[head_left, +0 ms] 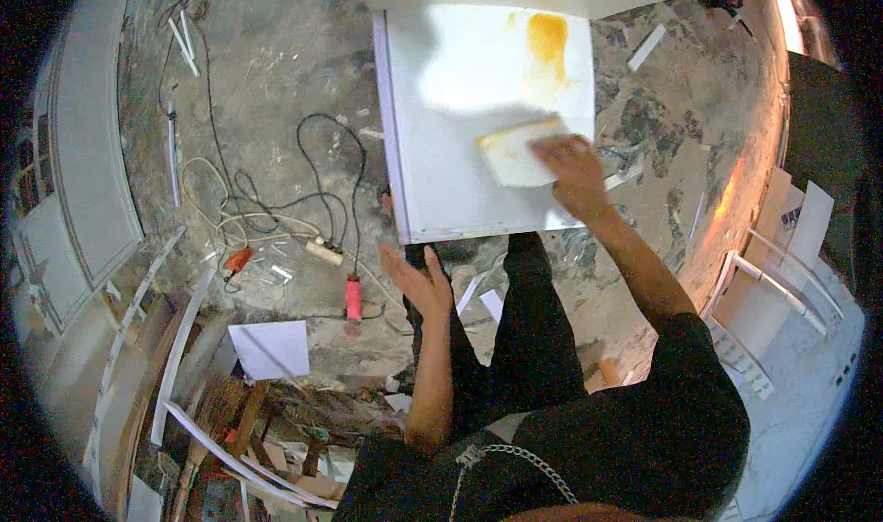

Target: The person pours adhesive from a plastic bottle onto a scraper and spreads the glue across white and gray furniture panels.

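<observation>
A large white board (441, 172) lies in front of my legs. Yellow, glue-like liquid (549, 44) is smeared near its far right corner. My right hand (572, 168), slightly blurred, grips the right end of a small white flat piece (515, 159) over the middle right of the board. Yellow runs along that piece's far edge. Whether the piece touches the board I cannot make out. My left hand (421, 283) is held just off the board's near left corner, empty, with fingers stretched and thumb apart.
Tangled cables (248, 195) lie on the rough floor to the left, with a red cylindrical tool (353, 297) and an orange item (239, 262) by them. A white square panel (269, 349) and long strips (189, 352) lie near left. White frame pieces (777, 292) stand at right.
</observation>
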Available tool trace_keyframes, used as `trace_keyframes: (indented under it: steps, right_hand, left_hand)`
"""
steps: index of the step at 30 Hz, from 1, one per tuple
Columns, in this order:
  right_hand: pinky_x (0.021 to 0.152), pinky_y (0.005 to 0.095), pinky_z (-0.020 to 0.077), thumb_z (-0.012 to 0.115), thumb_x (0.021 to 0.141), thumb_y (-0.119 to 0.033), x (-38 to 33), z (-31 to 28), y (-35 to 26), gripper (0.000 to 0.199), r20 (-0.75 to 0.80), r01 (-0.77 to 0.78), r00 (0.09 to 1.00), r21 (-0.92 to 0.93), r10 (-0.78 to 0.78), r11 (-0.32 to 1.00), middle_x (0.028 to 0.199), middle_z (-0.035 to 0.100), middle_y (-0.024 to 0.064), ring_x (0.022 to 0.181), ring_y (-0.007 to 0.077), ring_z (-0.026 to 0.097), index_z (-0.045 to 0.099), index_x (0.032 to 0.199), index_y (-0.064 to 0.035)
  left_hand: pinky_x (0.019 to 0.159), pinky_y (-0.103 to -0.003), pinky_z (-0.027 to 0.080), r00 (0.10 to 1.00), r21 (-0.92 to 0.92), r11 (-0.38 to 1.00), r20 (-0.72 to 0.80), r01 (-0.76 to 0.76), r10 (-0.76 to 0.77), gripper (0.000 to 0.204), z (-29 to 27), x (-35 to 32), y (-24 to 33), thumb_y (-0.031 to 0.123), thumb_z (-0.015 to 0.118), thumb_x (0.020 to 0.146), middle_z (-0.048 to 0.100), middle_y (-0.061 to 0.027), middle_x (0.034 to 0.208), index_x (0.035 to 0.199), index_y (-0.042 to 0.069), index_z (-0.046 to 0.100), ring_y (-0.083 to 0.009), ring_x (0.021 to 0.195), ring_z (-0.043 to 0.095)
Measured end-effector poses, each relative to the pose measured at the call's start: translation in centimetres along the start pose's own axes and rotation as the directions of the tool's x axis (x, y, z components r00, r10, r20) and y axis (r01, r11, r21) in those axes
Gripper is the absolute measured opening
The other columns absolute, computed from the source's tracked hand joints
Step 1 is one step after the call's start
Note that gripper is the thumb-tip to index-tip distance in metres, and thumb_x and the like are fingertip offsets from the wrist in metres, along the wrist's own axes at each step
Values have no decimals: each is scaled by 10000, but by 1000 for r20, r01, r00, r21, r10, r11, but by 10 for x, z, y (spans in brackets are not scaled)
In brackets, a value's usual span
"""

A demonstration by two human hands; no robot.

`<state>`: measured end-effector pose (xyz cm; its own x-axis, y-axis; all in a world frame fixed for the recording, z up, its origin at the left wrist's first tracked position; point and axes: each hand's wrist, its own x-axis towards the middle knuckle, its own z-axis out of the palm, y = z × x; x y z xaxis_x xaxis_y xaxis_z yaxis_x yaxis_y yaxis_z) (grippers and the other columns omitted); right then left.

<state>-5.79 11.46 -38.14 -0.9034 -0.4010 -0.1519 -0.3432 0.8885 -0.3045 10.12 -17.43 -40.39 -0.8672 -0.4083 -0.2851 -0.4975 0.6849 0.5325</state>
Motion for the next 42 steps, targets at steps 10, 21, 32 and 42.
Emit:
trace_keyframes:
  steps: [10, 21, 32, 42]
  right_hand:
    - [1123, 503, 356, 567, 626, 29, -29, 7, -63, 759, 139, -95, 987, 112, 79, 989, 1270, 642, 37, 1233, 287, 552, 605, 1352, -189]
    - [1001, 449, 465, 565, 662, 83, 61, -25, 89, 726, -335, -342, 892, -57, 305, 938, 1243, 647, 67, 1146, 316, 596, 624, 1332, -193]
    - [1032, 471, 439, 640, 746, -10, 91, -5, 144, 686, -304, -367, 910, -268, 283, 891, 1312, 644, 8, 1222, 246, 588, 588, 1368, -295]
    - [1042, 483, 433, 622, 755, 2, 79, -13, 177, 655, -317, -478, 861, -233, 398, 847, 1303, 645, -9, 1217, 233, 589, 612, 1336, -301]
  left_hand:
    - [1201, -527, 189, 981, 145, 979, 155, -140, 118, 730, 3, 34, -66, 339, 515, 1008, 263, -357, 1546, 1488, -143, 248, -503, 1429, 271]
    - [1149, -393, 332, 611, -832, 44, 370, 553, -700, 714, 74, -25, -35, 508, 372, 1050, 343, -162, 1581, 1564, 32, 231, -302, 1446, 352]
    - [1222, -427, 231, 840, -674, 565, 158, 476, -519, 680, 73, -46, 52, 423, 341, 1082, 290, -158, 1603, 1577, 16, 116, -284, 1489, 271]
    - [1195, -467, 229, 807, -706, 482, 219, 519, -549, 678, 66, -113, 76, 420, 382, 1074, 295, -219, 1584, 1585, 54, 131, -336, 1476, 286]
